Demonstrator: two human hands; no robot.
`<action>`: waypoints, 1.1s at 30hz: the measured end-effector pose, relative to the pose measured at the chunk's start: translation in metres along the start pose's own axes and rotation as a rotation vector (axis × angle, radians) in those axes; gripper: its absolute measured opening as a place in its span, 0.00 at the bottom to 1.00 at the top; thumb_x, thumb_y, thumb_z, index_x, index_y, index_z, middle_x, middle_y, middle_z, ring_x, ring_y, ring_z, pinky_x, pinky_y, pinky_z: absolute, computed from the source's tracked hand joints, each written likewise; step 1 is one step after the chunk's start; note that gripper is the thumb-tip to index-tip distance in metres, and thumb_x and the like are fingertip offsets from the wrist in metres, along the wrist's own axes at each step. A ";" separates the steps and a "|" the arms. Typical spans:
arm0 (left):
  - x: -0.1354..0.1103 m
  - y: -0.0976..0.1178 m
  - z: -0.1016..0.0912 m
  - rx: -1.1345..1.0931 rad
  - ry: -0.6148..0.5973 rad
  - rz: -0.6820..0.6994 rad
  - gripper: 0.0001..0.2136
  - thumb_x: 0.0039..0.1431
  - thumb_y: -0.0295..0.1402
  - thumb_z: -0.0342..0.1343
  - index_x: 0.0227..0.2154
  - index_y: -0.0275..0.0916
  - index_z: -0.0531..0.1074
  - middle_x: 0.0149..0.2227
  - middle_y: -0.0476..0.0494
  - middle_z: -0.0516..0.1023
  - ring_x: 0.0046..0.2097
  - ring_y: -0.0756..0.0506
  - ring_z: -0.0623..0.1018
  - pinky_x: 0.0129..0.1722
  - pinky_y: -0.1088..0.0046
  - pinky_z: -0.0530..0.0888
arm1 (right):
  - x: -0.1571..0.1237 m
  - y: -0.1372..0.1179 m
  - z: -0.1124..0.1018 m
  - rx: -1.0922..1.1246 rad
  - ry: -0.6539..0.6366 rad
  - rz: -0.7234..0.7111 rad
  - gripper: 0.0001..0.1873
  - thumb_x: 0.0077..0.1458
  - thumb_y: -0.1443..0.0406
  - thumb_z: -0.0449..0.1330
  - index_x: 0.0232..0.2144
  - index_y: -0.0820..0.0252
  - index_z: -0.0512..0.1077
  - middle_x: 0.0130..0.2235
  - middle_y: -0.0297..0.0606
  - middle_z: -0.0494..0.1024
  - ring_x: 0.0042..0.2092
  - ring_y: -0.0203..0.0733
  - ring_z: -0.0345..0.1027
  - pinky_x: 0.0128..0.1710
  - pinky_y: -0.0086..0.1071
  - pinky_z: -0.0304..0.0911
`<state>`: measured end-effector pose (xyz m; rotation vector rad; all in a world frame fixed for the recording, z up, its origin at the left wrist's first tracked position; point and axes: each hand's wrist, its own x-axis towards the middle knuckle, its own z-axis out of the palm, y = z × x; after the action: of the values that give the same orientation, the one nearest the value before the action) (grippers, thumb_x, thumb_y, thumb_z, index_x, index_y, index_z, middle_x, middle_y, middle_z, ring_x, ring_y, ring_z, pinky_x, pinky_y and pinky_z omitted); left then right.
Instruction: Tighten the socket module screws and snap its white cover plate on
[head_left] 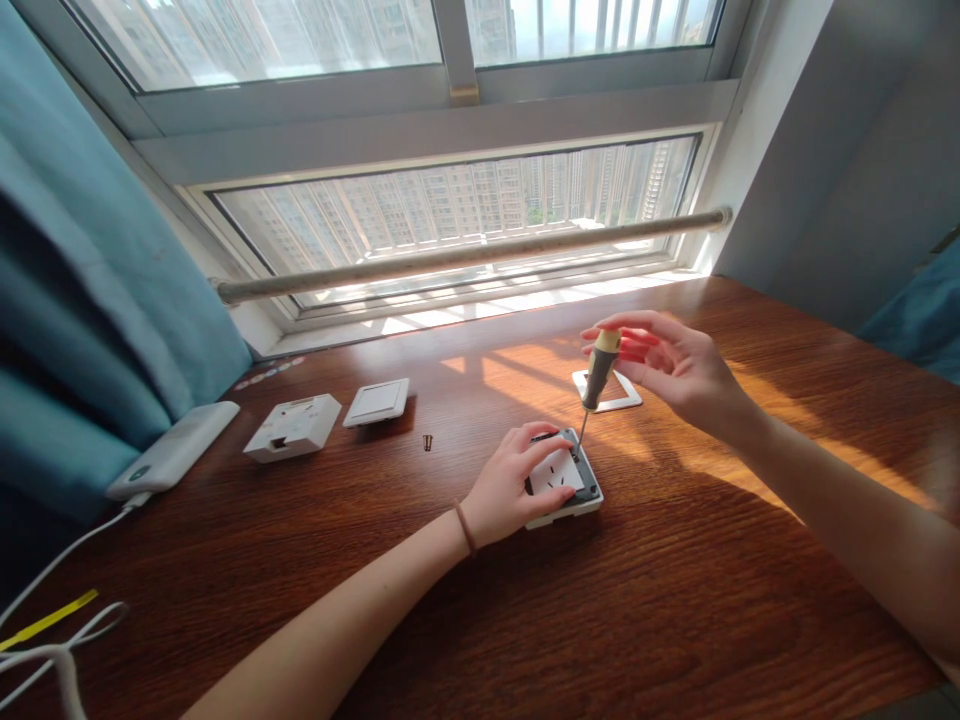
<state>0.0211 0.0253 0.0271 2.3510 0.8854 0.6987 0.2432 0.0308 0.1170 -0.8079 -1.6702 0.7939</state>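
Note:
A wall socket with a white face and dark grey frame sits in a white box on the wooden table. My left hand is closed over it, fingers on the far side and thumb on the near side. In my right hand is a screwdriver with a grey and yellow handle, held by the fingertips. It stands nearly upright, its tip at the socket's right edge. Whatever screw lies under the tip is too small to make out. Behind the screwdriver lies a white cover frame.
Left of my hands, a few small screws lie on the table. Farther left are a white switch panel, an open white box and a white power bank with a cable. A window and a rail border the back.

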 end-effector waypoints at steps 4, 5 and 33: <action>0.000 0.000 0.000 -0.001 0.001 -0.003 0.20 0.53 0.39 0.58 0.50 0.46 0.67 0.53 0.42 0.64 0.55 0.41 0.64 0.57 0.60 0.62 | -0.001 0.002 0.003 -0.116 0.098 0.000 0.14 0.47 0.64 0.63 0.39 0.52 0.70 0.40 0.34 0.75 0.44 0.44 0.69 0.48 0.42 0.63; 0.000 0.000 0.000 -0.001 0.002 -0.003 0.21 0.53 0.39 0.58 0.50 0.46 0.67 0.53 0.42 0.64 0.55 0.40 0.64 0.56 0.60 0.62 | -0.001 0.003 0.003 -0.146 0.147 0.013 0.14 0.44 0.64 0.65 0.37 0.52 0.70 0.38 0.33 0.75 0.42 0.43 0.70 0.47 0.42 0.65; -0.001 -0.003 0.000 0.031 -0.011 0.014 0.21 0.54 0.41 0.56 0.51 0.44 0.66 0.54 0.41 0.63 0.55 0.41 0.64 0.57 0.62 0.62 | -0.003 0.001 0.005 0.009 0.043 0.077 0.18 0.50 0.65 0.61 0.44 0.55 0.62 0.42 0.40 0.76 0.43 0.45 0.70 0.42 0.41 0.67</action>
<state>0.0195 0.0265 0.0251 2.3880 0.8817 0.6824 0.2387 0.0284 0.1132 -0.8817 -1.6043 0.8312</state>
